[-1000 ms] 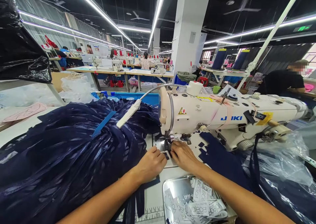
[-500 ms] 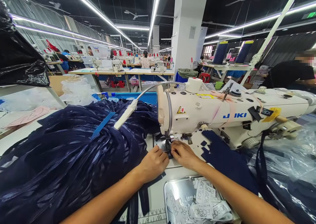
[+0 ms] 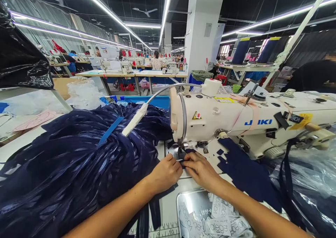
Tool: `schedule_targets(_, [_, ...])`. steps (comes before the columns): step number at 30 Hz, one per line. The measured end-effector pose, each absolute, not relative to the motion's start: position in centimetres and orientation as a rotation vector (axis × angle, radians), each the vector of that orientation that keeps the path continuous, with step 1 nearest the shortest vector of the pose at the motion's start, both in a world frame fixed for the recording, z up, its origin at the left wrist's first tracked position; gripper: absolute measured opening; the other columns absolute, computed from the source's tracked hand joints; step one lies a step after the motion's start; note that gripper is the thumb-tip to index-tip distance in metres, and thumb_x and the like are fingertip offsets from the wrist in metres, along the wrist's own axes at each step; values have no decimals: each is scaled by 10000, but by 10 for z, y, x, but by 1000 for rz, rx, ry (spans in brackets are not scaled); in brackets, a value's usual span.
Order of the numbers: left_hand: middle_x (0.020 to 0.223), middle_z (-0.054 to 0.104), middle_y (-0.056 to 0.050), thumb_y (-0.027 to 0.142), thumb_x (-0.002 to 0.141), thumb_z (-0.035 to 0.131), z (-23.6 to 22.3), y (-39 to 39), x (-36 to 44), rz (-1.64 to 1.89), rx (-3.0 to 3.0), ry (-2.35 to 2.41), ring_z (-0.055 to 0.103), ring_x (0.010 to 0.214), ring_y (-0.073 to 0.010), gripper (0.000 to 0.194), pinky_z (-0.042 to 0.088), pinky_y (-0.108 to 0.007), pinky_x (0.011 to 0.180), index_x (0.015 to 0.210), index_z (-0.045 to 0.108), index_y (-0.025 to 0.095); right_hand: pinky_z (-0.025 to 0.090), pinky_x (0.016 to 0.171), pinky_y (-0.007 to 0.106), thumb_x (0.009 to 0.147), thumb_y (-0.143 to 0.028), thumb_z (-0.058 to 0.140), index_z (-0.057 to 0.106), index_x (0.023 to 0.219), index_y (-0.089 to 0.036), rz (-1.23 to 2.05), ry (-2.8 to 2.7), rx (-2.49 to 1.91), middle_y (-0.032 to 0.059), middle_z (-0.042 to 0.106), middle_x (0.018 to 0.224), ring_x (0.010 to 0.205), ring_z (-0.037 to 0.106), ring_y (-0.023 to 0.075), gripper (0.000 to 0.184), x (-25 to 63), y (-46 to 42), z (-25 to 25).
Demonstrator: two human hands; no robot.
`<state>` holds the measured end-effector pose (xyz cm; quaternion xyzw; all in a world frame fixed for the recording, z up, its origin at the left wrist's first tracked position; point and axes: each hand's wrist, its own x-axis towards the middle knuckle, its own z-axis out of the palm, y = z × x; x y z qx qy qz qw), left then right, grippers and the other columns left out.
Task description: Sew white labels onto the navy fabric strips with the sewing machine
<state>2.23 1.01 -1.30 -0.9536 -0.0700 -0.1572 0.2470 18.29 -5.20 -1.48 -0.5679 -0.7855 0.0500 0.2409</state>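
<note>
My left hand (image 3: 165,173) and my right hand (image 3: 201,168) meet fingertip to fingertip at the presser foot (image 3: 180,154) of a white sewing machine (image 3: 236,120). Both are closed in a pinch on a small piece of navy fabric (image 3: 182,164) lying under the needle. A strip of the same navy cloth (image 3: 154,208) runs back from under my left wrist toward the table's front edge.
A big heap of navy garments (image 3: 68,164) fills the table to the left, under the machine's gooseneck lamp (image 3: 135,119). A metal tray (image 3: 193,204) of white labels lies in front. More navy pieces (image 3: 246,175) and plastic bags are on the right. Other workers sit at tables behind.
My hands have crept closer together and slightly toward the needle. The camera has shifted a little, so the machine sits further right in view.
</note>
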Motion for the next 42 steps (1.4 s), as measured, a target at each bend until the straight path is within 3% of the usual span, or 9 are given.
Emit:
schedule_targets(5, [653,530,-41,94,794,480,-5,10,15,-393,-2673,-266,479,620,-167,119,322,-316,576,693,538,118,455,664,340,742,-15,489,607,897,-122,-348,-2383,-1659,109,550,882,801,502,228,222,169,-61,-21])
schedule_targets(9, [879,579,-72,170,797,499,6,9,1,-464,-2798,-329,504,900,-225,126,360,-397,786,689,559,146,474,683,326,753,-20,483,579,999,-109,-346,-2559,-1469,114,558,943,837,511,222,278,183,-55,-15])
schedule_targets(11, [978,581,-72,162,809,477,7,8,1,-486,-2905,-298,489,985,-214,130,344,-404,887,722,572,154,479,722,326,778,-24,458,573,1022,-124,-326,-2626,-1344,113,567,996,886,520,217,287,195,-48,-11])
schedule_targets(16, [920,611,-66,75,810,449,-6,1,22,-494,-3021,-457,549,888,-163,130,440,-287,827,805,566,130,520,689,296,801,-23,417,551,1111,-134,-308,-2662,-1303,122,577,1110,947,569,209,355,216,-34,-6])
schedule_targets(25, [843,588,-78,37,771,442,-17,-3,37,-518,-2920,-588,552,836,-186,133,467,-329,811,769,541,127,485,862,350,768,15,423,547,1143,-107,-267,-2596,-1311,140,547,1193,1062,537,223,414,219,-30,-15])
schedule_targets(42, [856,613,-78,41,740,481,-24,-2,42,-559,-2843,-628,565,817,-192,122,466,-317,801,788,562,118,516,807,324,797,-47,417,558,1142,-93,-252,-2561,-1378,122,555,1191,1022,564,226,376,218,-28,-16])
